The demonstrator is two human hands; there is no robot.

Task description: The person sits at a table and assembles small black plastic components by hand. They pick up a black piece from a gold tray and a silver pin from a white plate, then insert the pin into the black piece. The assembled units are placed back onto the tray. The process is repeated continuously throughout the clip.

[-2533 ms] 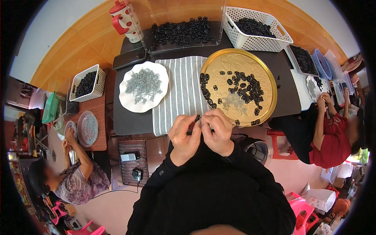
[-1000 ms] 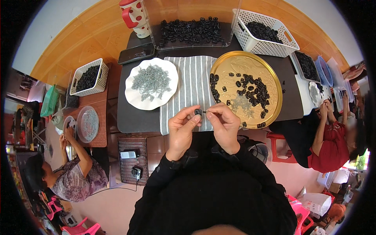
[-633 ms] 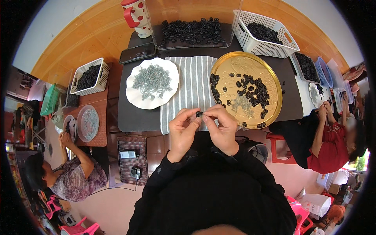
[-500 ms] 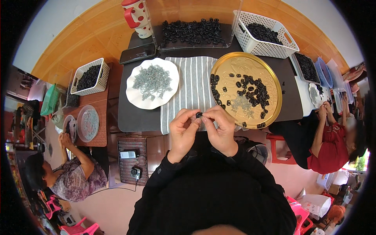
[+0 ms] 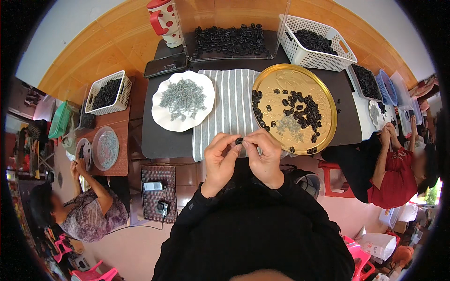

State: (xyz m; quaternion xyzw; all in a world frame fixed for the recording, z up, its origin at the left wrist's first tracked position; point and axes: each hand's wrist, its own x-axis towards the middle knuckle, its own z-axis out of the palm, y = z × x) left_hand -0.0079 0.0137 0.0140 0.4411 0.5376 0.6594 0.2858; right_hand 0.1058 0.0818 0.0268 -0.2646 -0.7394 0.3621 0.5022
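Note:
My left hand point(image 5: 219, 160) and my right hand point(image 5: 263, 157) meet just in front of the table's near edge, pinching one small black ring-shaped part point(image 5: 239, 140) between their fingertips. Behind them lies a grey striped cloth point(image 5: 229, 108). A white plate point(image 5: 183, 100) of small grey metal clips sits to the left of the cloth. A round gold tray point(image 5: 294, 108) to the right holds several black parts and a small heap of grey clips.
A clear tray of black parts point(image 5: 229, 40), a white basket point(image 5: 318, 43) of more, a red spotted jug point(image 5: 163, 22) and a dark phone point(image 5: 166, 64) stand at the table's back. Other people work at a side table point(image 5: 112, 136) on the left and at the right point(image 5: 398, 173).
My hands have shifted slightly right and closer together, with the black part staying pinched between the fingertips. The view has tilted a little; the table items have not moved.

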